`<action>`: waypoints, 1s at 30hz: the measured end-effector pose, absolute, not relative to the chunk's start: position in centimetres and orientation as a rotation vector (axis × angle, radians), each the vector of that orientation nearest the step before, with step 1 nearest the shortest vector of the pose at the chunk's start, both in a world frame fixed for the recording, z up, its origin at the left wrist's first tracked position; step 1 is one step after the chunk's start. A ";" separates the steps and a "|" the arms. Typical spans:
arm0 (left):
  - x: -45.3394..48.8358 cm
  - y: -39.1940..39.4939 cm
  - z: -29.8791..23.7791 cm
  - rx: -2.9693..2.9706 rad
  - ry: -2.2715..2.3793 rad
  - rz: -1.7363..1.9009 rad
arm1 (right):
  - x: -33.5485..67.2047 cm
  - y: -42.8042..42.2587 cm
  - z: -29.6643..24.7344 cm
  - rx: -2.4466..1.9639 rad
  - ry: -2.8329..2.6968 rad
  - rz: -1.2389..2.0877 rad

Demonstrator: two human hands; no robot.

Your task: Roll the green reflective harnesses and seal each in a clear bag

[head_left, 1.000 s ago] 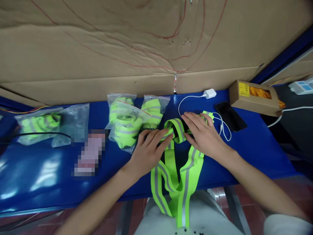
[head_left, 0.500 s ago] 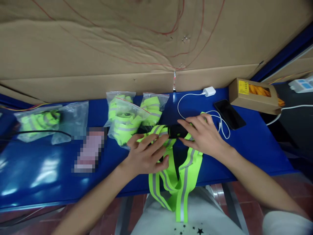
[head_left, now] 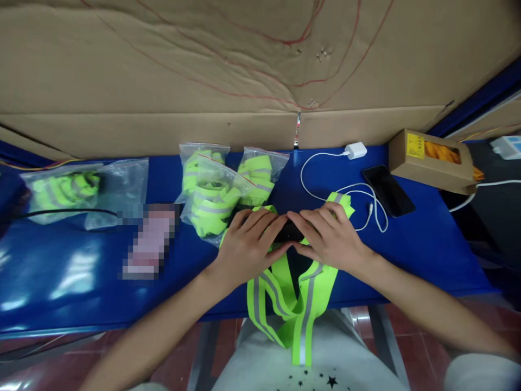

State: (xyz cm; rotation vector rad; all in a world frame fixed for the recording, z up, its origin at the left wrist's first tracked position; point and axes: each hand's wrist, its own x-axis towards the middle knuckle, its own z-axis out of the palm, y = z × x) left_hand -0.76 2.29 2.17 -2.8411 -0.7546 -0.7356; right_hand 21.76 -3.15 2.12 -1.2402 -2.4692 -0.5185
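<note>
Neon yellow-green reflective straps [head_left: 307,304] with grey stripes hang over the table's front edge towards my lap. A black section [head_left: 290,232] of these straps lies between my hands. My left hand [head_left: 252,239] closes over the left end of that section, thumb below and fingers above. Gripping the right end in the same way is my right hand [head_left: 329,233], its fingertips close to those of the left. Yellow-green strap ends stick out past both hands. The undersides of the fingers are hidden.
Clear bags [head_left: 214,209] of rolled reflective straps lie just behind my left hand, another bag [head_left: 65,190] at far left. A blurred pinkish rectangle [head_left: 152,241] sits left. To the right are a white charger cable [head_left: 317,157], a black phone [head_left: 388,190] and a cardboard box [head_left: 431,163].
My left hand has moved right and its raised fingers have come down onto the black section. My right hand has shifted slightly, and the two hands are now nearly touching.
</note>
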 end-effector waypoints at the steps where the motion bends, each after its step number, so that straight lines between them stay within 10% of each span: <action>1: -0.8 2.3 2.2 -2.853 -0.768 -0.713 | 21.7 -3.1 2.1 -1.246 -2.474 -0.518; 21: -0.4 2.5 2.3 -2.830 -0.843 -0.453 | 21.2 -2.6 1.7 -1.339 -2.589 -0.194; 30: -4.2 3.5 6.2 -3.199 -1.156 -0.965 | 24.4 -3.2 5.3 -1.322 -2.379 -0.092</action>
